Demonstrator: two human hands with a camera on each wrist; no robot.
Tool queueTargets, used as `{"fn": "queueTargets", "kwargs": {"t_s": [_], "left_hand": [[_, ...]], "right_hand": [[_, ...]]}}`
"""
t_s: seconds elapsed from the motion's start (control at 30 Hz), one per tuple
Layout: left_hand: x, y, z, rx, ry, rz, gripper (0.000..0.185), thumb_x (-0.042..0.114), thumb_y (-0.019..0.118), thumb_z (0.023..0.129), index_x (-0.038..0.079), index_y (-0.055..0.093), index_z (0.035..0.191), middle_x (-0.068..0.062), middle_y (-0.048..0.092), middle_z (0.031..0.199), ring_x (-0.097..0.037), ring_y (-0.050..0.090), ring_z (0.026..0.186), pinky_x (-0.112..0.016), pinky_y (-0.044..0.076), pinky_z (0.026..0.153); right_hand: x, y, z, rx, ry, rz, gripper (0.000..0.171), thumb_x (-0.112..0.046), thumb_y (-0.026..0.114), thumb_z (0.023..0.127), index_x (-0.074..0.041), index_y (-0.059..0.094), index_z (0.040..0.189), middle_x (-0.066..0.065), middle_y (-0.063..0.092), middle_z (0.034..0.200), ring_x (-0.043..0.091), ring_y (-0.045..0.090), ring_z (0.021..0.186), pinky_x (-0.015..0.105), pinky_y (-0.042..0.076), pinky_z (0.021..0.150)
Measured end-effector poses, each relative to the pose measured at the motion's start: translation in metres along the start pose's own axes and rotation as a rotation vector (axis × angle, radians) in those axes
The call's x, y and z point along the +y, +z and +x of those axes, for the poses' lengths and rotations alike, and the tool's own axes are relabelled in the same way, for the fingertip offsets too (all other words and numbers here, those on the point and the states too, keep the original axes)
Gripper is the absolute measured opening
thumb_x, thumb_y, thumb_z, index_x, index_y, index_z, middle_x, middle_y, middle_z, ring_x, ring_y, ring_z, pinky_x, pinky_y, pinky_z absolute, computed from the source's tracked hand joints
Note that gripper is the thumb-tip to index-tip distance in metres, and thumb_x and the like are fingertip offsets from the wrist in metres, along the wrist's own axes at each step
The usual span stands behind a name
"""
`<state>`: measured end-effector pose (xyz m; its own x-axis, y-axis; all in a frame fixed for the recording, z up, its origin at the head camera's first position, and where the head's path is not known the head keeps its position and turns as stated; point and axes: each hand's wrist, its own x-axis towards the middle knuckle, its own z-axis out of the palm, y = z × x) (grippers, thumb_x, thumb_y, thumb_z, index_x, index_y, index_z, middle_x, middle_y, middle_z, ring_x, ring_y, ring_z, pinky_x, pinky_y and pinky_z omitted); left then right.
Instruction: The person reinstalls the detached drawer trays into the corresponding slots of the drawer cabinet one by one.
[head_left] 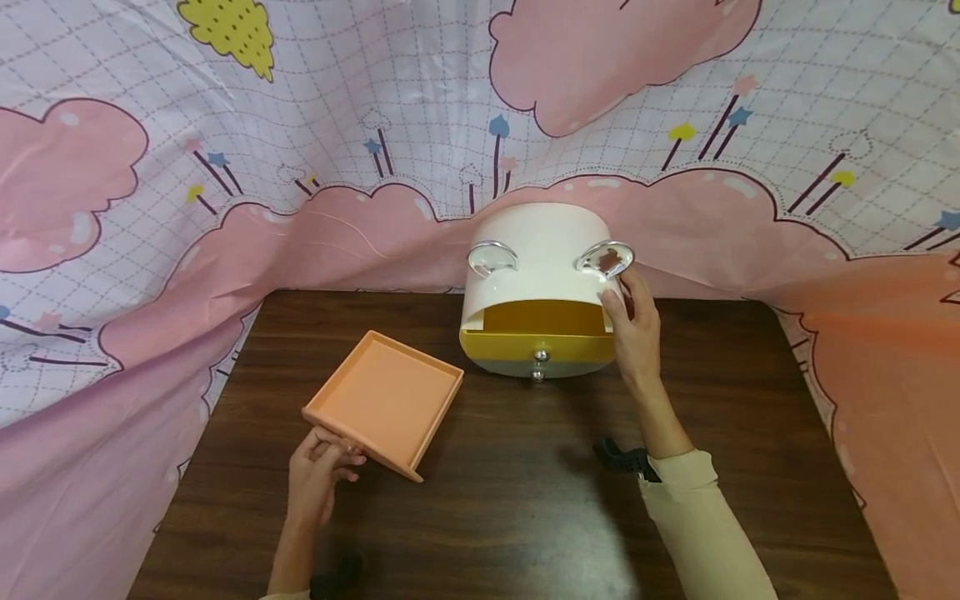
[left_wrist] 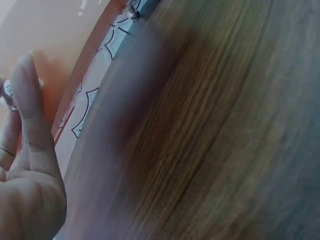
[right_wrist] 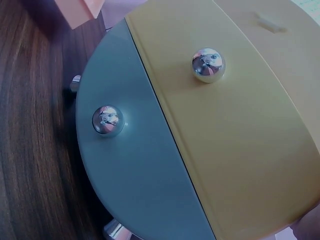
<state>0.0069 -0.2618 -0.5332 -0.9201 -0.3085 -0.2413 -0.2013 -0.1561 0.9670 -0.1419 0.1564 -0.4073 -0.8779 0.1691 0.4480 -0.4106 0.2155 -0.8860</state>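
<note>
By its silver knob [left_wrist: 8,94], my left hand [head_left: 313,483] pinches an orange drawer [head_left: 384,398]; in the head view the drawer is tilted, its shallow inside facing up, left of the cabinet. My right hand [head_left: 639,337] grips the right side of the white rounded cabinet [head_left: 542,229], thumb at the front edge just below a silver ear [head_left: 609,260]. An opening shows at the cabinet's top. Under it sit a yellow drawer [right_wrist: 235,115] and a grey-green drawer [right_wrist: 145,170], both pushed in, each with a round silver knob.
The cabinet stands on short silver feet [right_wrist: 118,231] at the back of a dark wooden table [head_left: 495,500]. A patterned pink and white cloth [head_left: 420,100] hangs behind and along both sides. A second silver ear [head_left: 492,258] sticks out on the cabinet's left.
</note>
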Motion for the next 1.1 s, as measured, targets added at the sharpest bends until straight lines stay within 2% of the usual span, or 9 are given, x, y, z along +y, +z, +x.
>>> {"fn": "queueTargets", "kwargs": {"t_s": [0.2,0.47,0.6,0.93,1.1], "left_hand": [[0.001,0.004,-0.014,-0.020,0.009,-0.018,0.013,0.000,0.060,0.095,-0.003,0.050,0.088,-0.013,0.069,0.081,-0.024,0.070,0.066,-0.033,0.056,0.048],[0.003,0.017,-0.027,-0.069,0.021,-0.036,0.010,-0.005,0.057,0.094,-0.002,0.050,0.088,-0.013,0.066,0.079,-0.024,0.069,0.065,-0.032,0.055,0.048],[0.003,0.021,-0.031,-0.071,0.022,-0.058,0.009,-0.007,0.055,0.093,-0.002,0.049,0.088,-0.012,0.065,0.078,-0.022,0.067,0.061,-0.030,0.055,0.046],[0.005,0.032,-0.044,-0.062,0.063,-0.144,0.011,-0.011,0.055,0.091,-0.003,0.050,0.085,-0.011,0.066,0.074,-0.019,0.064,0.054,-0.029,0.054,0.043],[0.011,0.038,-0.054,-0.062,0.072,-0.135,0.013,-0.013,0.053,0.089,-0.001,0.049,0.084,-0.010,0.065,0.074,-0.018,0.063,0.053,-0.029,0.054,0.044]], "right_hand": [[-0.001,0.002,0.000,0.000,-0.002,0.004,0.037,-0.004,0.058,0.099,0.006,0.055,0.134,0.020,0.053,0.136,0.012,0.047,0.126,0.051,0.035,0.112],[-0.001,-0.001,0.000,0.011,0.012,0.005,0.036,-0.003,0.058,0.098,0.007,0.056,0.133,0.022,0.053,0.135,0.014,0.048,0.125,0.042,0.037,0.111],[-0.001,-0.001,0.000,0.006,0.014,-0.008,0.037,-0.004,0.058,0.099,0.007,0.055,0.134,0.025,0.052,0.136,0.013,0.048,0.125,0.043,0.037,0.112],[0.002,0.000,0.001,0.008,0.003,0.028,0.036,-0.004,0.057,0.099,0.008,0.055,0.133,0.026,0.051,0.134,0.013,0.048,0.124,0.032,0.038,0.109],[0.002,0.001,0.000,0.006,0.011,0.028,0.036,-0.006,0.057,0.099,0.006,0.056,0.133,0.019,0.053,0.134,0.013,0.048,0.123,0.032,0.038,0.109]]}}
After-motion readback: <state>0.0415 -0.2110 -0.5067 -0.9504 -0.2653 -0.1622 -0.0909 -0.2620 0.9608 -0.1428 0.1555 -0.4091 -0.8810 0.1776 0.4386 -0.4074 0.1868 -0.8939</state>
